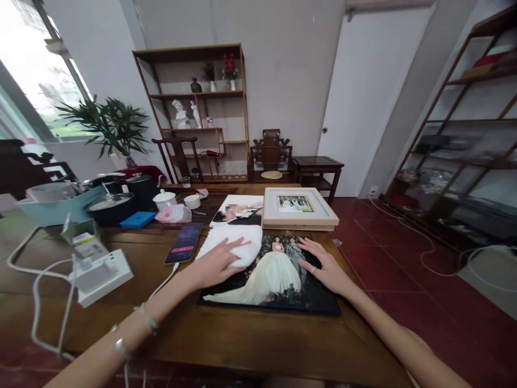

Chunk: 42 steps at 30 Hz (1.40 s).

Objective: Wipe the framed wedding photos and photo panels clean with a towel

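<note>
My left hand [216, 264] lies with its fingers stretched out on a folded white cloth [244, 240]. The cloth covers the upper left corner of a wedding photo panel [274, 275], which rests flat on the wooden table and shows a couple and a long pale gown. On the panel's right edge my right hand [325, 267] is spread flat, a ring on one finger. Behind the cloth lies another photo print [238, 210], partly pixelated. A light wood frame [301, 221] with a small picture in it sits just beyond the panel, apparently on top of another frame.
Left of the cloth lies a phone [184, 242] with a white cable. Further left are an opened white box [105, 277], a blue box [138, 220], a black pan [111, 207], a lidded white cup [165, 199] and a light-blue bin [60, 210]. Red floor tiles [391, 253] lie to the right.
</note>
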Motion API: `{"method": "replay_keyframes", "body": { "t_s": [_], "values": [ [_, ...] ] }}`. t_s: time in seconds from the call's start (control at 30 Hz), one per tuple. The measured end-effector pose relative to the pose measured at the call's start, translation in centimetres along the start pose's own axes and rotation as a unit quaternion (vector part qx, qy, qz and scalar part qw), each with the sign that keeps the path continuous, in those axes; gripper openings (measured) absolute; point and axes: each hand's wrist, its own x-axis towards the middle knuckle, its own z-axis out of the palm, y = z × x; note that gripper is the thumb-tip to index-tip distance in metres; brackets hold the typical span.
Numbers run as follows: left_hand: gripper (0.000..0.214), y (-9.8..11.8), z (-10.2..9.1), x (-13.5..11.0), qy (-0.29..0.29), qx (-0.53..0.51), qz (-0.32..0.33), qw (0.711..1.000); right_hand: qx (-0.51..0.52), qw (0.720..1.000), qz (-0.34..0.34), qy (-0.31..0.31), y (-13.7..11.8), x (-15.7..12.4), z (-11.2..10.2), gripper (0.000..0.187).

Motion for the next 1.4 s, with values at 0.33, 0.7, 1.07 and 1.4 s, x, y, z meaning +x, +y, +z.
{"method": "replay_keyframes", "body": {
  "t_s": [0.33, 0.7, 1.07, 1.4],
  "values": [
    [0.021, 2.0, 1.8, -1.4, 0.01, 0.032, 0.066, 0.997, 0.011, 1.0, 0.002, 0.001, 0.2, 0.0, 0.1, 0.043],
    [0.02, 2.9, 1.0, -2.4, 0.018, -0.011, 0.099, 0.995, -0.002, 1.0, 0.006, -0.002, 0.4, 0.0, 0.1, 0.042],
    [0.021, -2.0, 1.5, 1.0, 0.031, 0.005, 0.039, 0.999, -0.003, 1.0, 0.003, -0.004, 0.4, 0.0, 0.0, 0.043],
    [0.014, 8.5, 2.7, -5.7, 0.038, 0.008, 0.138, 0.99, -0.017, 1.0, -0.002, 0.01, 0.3, 0.0, 0.2, 0.04]
  ]
}}
